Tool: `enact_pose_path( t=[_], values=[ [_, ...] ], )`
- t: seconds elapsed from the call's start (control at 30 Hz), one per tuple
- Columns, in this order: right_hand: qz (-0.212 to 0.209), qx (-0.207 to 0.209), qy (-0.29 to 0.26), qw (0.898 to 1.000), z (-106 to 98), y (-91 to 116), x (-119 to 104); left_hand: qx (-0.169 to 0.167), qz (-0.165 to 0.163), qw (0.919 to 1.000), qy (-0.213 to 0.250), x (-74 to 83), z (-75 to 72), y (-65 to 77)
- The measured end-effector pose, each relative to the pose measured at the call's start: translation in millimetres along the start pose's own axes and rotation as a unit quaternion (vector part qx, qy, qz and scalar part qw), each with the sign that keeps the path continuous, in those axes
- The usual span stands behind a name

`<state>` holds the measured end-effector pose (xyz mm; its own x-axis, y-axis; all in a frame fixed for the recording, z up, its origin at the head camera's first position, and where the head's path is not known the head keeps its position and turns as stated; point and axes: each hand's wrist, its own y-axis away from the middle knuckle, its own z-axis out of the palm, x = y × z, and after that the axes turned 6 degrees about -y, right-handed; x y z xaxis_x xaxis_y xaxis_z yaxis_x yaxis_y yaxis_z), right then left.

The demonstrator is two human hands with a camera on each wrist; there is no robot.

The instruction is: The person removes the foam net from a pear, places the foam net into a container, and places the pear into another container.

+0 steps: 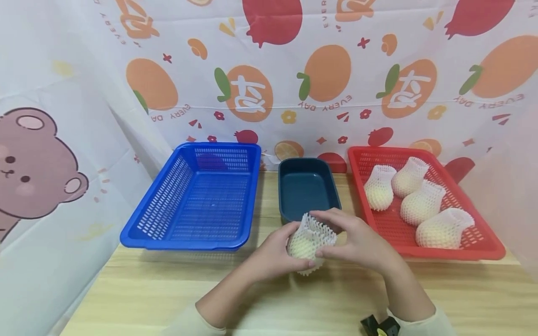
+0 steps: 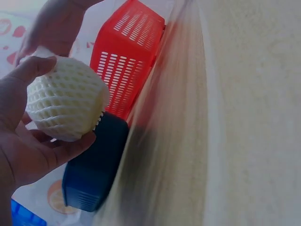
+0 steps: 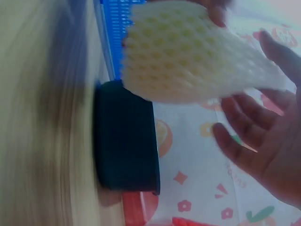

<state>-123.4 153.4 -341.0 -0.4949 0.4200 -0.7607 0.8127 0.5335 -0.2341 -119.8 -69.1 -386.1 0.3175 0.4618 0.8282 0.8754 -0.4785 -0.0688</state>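
A pale yellow, rounded fruit (image 1: 301, 246) in a white foam net sleeve is held up above the table, its kind hidden by the mesh. My left hand (image 1: 273, 252) grips it from the side, thumb and fingers around its body, as the left wrist view also shows. At the loose neck of the foam net (image 3: 256, 68) is my right hand (image 1: 361, 240), thumb and forefinger on either side of the mesh. The right hand's other fingers (image 3: 235, 146) stay apart from the fruit. Just behind both hands stands a dark teal bin (image 1: 308, 191).
To the right a red basket (image 1: 437, 252) holds several more netted fruits (image 1: 422, 203). A blue basket (image 1: 210, 200) with a perforated bottom stands on the left. All three containers rest on a wooden table (image 1: 168, 289), backed by a fruit-print cloth (image 1: 290, 84).
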Motion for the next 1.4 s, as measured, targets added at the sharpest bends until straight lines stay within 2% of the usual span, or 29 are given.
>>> enact_pose_path(
  t=[0.1,0.2,0.57,0.83,1.0,1.2,1.4],
  values=[
    [0.044,-0.049,-0.009,0.998,0,1,0,-0.011,0.003,0.9999,-0.001,-6.0,-2.1,4.9],
    [0.061,-0.073,0.006,0.995,1,0,2,-0.022,0.015,0.9996,-0.007,-10.5,-2.1,5.9],
    [0.012,-0.059,0.077,0.995,13,-11,9,-0.048,0.032,0.9973,-0.045,-24.2,1.8,1.5],
    [0.019,-0.046,0.081,0.995,14,-10,13,-0.060,0.032,0.9957,-0.063,-23.3,0.1,-2.6],
    [0.021,-0.049,0.075,0.996,14,-10,15,-0.046,0.023,0.9975,-0.050,-18.2,-2.9,-4.9],
    [0.012,-0.052,0.075,0.996,13,-9,15,-0.023,0.032,0.9983,-0.042,-16.2,-6.6,-6.5],
    [0.029,-0.057,0.085,0.994,9,-8,15,-0.024,0.023,0.9988,-0.035,-16.5,-10.8,-6.7]
  ],
)
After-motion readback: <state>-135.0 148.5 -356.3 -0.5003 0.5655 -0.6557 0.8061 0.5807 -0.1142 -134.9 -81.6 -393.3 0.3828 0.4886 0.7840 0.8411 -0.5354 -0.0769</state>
